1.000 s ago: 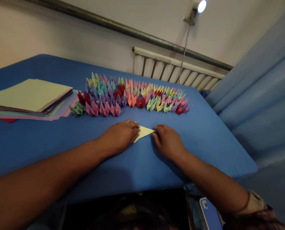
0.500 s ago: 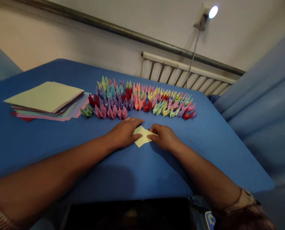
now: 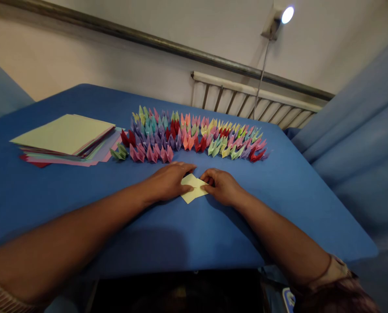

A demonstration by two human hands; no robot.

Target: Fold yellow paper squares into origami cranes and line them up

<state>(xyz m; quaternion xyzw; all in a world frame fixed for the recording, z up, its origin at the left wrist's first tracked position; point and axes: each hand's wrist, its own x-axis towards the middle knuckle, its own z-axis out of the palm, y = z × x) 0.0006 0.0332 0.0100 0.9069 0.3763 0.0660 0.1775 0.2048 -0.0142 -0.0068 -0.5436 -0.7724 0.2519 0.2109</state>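
A small pale yellow sheet of folded origami paper [image 3: 190, 196] lies on the blue table between my hands. My left hand [image 3: 172, 180] is on its left side, thumb pressed on the top face and fingers along the far edge. On the right, my right hand [image 3: 222, 186] pinches the other end between thumb and curled fingers. Just beyond my hands stand several rows of folded paper cranes [image 3: 189, 141] in pink, red, purple, green and yellow. The underside of the yellow paper is hidden.
To the left lies a stack of coloured paper [image 3: 63, 134], pale yellow on top. Behind the blue table [image 3: 298, 208] are a white radiator [image 3: 246, 98], a metal pipe [image 3: 168, 50] and a lit lamp [image 3: 287, 15] on the wall. Blue curtain [image 3: 360, 143] hangs at the right.
My right hand has shifted slightly left and the right tip of the yellow paper reaches less far out. The left hand keeps its hold; the view has tilted slightly.
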